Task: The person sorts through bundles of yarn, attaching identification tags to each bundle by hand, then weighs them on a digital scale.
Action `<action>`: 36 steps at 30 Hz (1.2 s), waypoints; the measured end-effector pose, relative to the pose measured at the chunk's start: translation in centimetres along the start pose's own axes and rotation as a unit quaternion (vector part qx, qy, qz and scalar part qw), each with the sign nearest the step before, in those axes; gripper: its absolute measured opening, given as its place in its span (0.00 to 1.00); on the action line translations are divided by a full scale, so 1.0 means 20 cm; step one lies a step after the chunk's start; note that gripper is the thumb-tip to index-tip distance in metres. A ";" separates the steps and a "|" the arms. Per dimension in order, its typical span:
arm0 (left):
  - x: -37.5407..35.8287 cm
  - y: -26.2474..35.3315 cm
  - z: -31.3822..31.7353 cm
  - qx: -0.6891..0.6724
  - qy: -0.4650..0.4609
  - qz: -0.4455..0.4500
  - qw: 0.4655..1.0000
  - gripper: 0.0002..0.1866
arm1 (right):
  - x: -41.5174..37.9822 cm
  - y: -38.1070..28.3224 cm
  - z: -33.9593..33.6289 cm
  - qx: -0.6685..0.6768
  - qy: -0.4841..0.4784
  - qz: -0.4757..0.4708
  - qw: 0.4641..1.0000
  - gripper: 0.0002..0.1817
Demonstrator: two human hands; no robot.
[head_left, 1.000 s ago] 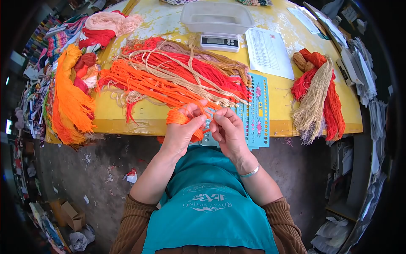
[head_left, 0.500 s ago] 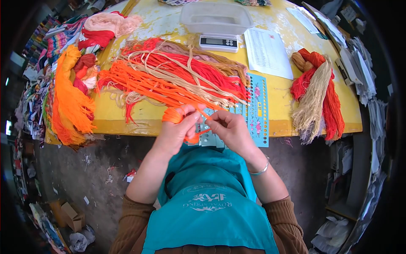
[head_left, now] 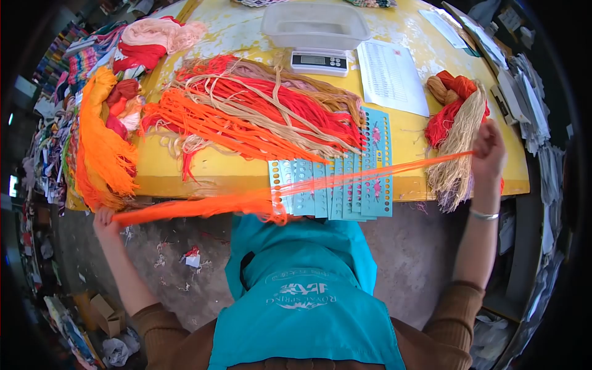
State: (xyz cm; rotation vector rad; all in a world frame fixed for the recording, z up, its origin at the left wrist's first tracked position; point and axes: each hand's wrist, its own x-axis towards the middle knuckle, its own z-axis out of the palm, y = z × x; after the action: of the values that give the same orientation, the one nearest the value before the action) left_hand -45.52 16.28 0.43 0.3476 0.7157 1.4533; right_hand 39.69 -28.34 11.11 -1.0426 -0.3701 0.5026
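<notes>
My left hand (head_left: 108, 222) is far out to the left, closed around the thick end of a bundle of orange embroidery thread (head_left: 203, 208). My right hand (head_left: 488, 148) is raised at the right, fingers closed on a few thinner strands drawn out of that bundle. The thread stretches between both hands across the table's front edge. Beneath it lie light-blue punched thread cards (head_left: 377, 179), fanned out and overlapping the edge. Orange, red and beige threads (head_left: 246, 111) lie behind, their right ends at the cards.
A digital scale (head_left: 319, 62) bearing a clear plastic tub (head_left: 316, 28) stands at the back beside a printed sheet (head_left: 392, 77). Thread hanks (head_left: 106, 142) hang over the left edge; beige and red hanks (head_left: 457, 135) lie near my right hand. My teal apron (head_left: 302, 296) is below.
My hands have swung from close together at the middle to wide apart, left and right. The orange thread, bunched up before, is now pulled out long between them.
</notes>
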 end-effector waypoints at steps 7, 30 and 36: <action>-0.23 0.30 0.15 0.052 0.088 0.148 0.984 0.23 | 0.44 -0.75 -0.99 -0.285 0.359 -0.300 0.837 0.04; -1.29 -2.08 1.46 0.337 -0.387 -0.366 0.776 0.07 | -0.53 0.70 0.60 -0.225 -0.369 0.179 0.884 0.17; -1.30 -2.09 1.45 0.416 -0.289 -0.307 0.806 0.11 | -0.48 0.88 0.55 -0.410 -0.226 0.033 0.883 0.06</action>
State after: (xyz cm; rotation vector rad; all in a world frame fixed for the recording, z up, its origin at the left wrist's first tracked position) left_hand 6.19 -7.97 2.13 1.0738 0.8190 0.2957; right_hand 22.30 -18.50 0.07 -1.7622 -1.0248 0.6707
